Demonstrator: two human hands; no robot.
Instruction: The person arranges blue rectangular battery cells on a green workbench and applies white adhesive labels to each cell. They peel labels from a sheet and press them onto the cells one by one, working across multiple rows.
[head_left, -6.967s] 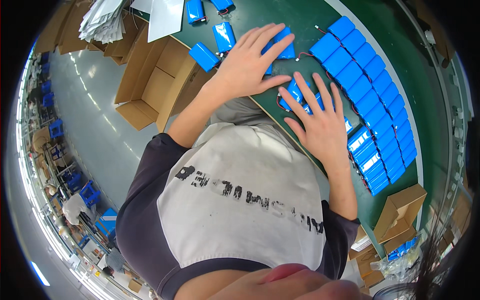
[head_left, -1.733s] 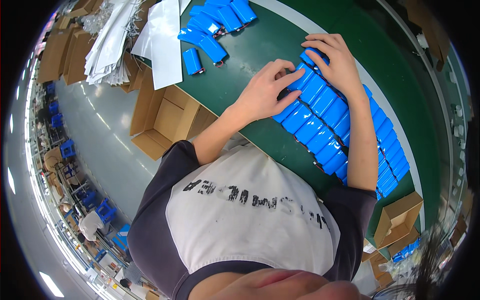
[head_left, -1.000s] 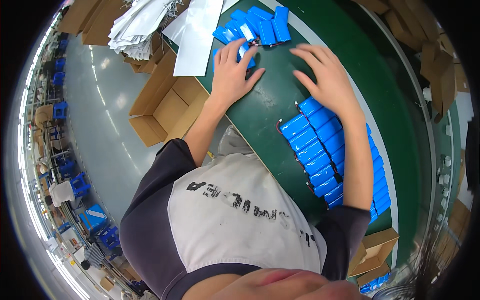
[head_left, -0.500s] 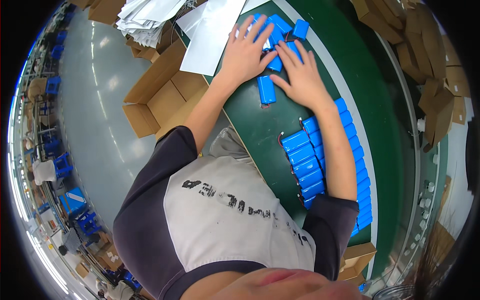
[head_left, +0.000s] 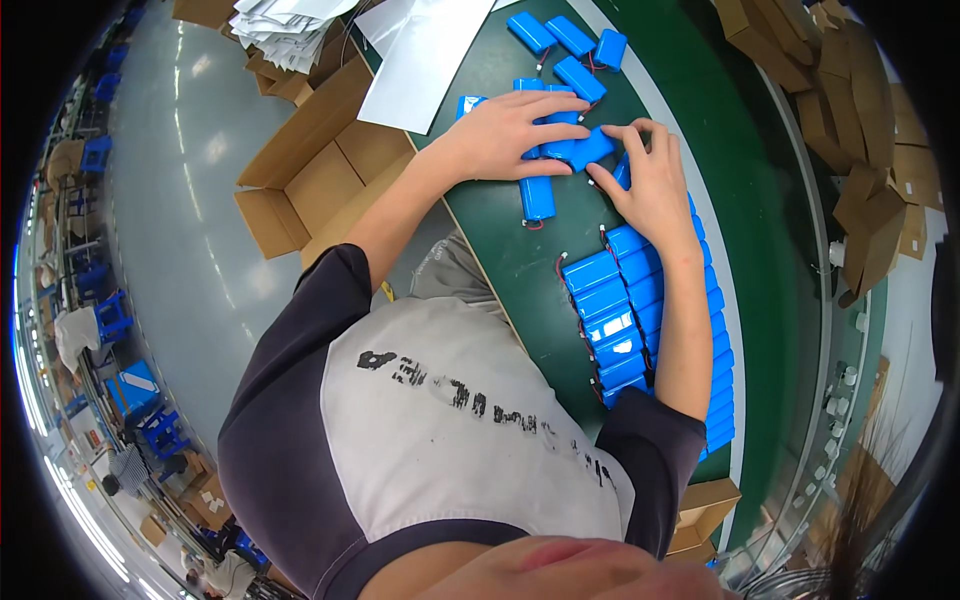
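Loose blue battery packs with short wires lie around my hands on the green table (head_left: 500, 265). My left hand (head_left: 500, 135) rests over several of them, fingers stretched out and slightly apart. One pack (head_left: 537, 198) sticks out below its fingers. My right hand (head_left: 652, 185) is curled, its thumb and forefinger at the near end of a tilted battery pack (head_left: 592, 150). Another pack is partly hidden beneath that hand. Under my right forearm, rows of packs (head_left: 605, 300) lie side by side, wires toward me; the forearm covers part of them.
Further off lie a few more packs (head_left: 570, 36). White sheets (head_left: 425, 60) overhang the table's left edge, beside an open cardboard box (head_left: 325, 190). A smaller box (head_left: 705, 515) stands near my right elbow. Cardboard (head_left: 850, 120) is piled beyond the table's right side.
Both hands have come back toward me from the far packs, drawing several nearer. The right fingers have curled from spread to around a pack; the far packs are now uncovered.
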